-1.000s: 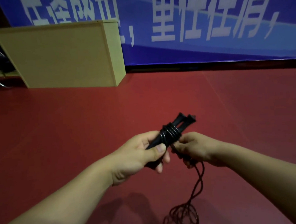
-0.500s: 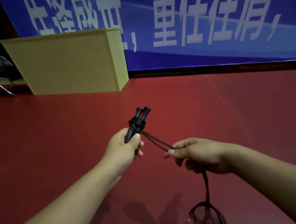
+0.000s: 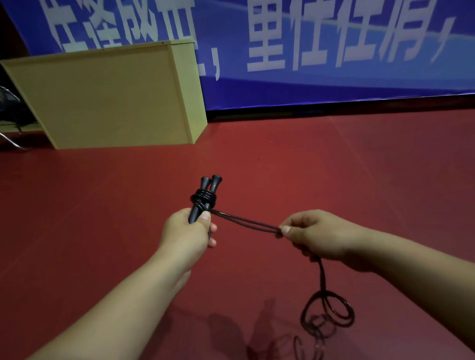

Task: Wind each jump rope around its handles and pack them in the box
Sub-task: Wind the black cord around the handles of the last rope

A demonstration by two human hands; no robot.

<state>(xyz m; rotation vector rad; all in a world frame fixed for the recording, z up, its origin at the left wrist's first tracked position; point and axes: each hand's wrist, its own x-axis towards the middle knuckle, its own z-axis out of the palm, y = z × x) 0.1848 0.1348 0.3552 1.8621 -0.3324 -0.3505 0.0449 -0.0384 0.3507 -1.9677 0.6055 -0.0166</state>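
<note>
Black and seemingly light, the springy rope [image 3: 247, 224] is pinched taut by the right hand [image 3: 314, 235], the paired handles [image 3: 204, 201] (already partly wound) being gripped low in the left hand [image 3: 186, 233], slack coiled on the floor [image 3: 369, 171].

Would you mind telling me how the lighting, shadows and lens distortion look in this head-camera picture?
Head view: dim light, dark at the corners; the arms cast soft shadows on the red floor; wide-angle bending tilts the box and the banner, whose lettering is slightly soft; faint sheen on the rope coils; left hand and right hand are fairly sharp.
</note>
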